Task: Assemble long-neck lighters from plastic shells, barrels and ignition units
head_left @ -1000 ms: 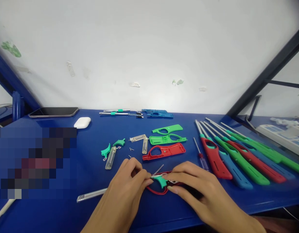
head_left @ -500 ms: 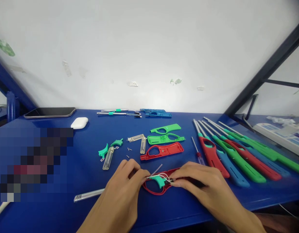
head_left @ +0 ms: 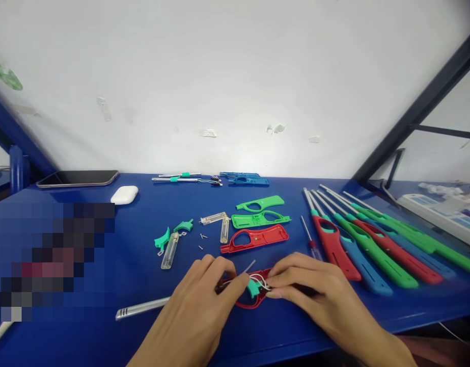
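A red lighter half-shell (head_left: 250,306) lies on the blue table near its front edge, with a teal trigger (head_left: 253,288) and looping white wires (head_left: 259,278) in it. My left hand (head_left: 204,298) covers its left end, thumb and fingers closed near the wires; what they grip is hidden. A silver tube (head_left: 143,308) extends left from under that hand. My right hand (head_left: 314,285) pinches at the shell's right part, beside a small black piece at the wire ends that is mostly hidden by the fingertips.
Behind the hands lie a red half-shell (head_left: 255,238), green half-shells (head_left: 261,219), clear tanks (head_left: 169,252) and small screws (head_left: 203,236). A screwdriver (head_left: 314,248) and several assembled lighters (head_left: 376,250) lie right. A phone (head_left: 78,177) and white case (head_left: 124,194) are back left.
My left hand has shifted slightly right, its thumb now over the trigger's left part. My right hand has moved slightly left and stays closed by the wires.
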`<state>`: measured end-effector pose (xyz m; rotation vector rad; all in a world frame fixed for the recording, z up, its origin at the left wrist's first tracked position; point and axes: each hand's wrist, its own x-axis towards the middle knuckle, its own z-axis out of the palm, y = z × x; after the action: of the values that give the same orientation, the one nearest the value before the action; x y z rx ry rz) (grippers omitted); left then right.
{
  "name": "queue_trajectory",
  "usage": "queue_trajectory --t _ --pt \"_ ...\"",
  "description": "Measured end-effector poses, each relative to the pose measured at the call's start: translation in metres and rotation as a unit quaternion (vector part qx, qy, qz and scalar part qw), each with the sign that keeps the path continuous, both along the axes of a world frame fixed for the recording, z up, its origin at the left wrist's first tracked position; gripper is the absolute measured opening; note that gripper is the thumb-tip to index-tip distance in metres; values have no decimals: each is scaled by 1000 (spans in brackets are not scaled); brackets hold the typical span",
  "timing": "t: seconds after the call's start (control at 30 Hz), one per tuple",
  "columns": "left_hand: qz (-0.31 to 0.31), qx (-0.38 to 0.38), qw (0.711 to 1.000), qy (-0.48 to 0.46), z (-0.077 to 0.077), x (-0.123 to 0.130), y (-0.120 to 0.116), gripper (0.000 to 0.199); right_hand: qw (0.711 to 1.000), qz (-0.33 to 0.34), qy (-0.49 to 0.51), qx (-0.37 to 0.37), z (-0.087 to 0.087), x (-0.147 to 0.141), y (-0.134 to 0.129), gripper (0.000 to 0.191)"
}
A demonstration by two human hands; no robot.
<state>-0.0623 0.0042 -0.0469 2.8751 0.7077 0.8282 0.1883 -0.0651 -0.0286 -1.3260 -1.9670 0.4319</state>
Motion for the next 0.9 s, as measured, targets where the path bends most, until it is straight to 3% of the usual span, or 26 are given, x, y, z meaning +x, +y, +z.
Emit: queue_trajectory --t 0.1,0.2,0.3,0.53,0.9 --pt "-2 27 1000 13 1 6 1 45 1000 -2 5 0 1 0 0 10" --pt "4 101 995 -6 1 13 3 31 1000 2 21 1 1 -2 2 10" --pt "6 141 990 -2 3 18 3 30 999 3 34 -2 1 -3 3 10" --pt "-15 168 986 4 4 20 2 29 998 -20 48 -29 -2 -5 2 11" --pt "-4 144 989 28 0 22 1 28 999 -39 32 -2 -1 -9 2 11"
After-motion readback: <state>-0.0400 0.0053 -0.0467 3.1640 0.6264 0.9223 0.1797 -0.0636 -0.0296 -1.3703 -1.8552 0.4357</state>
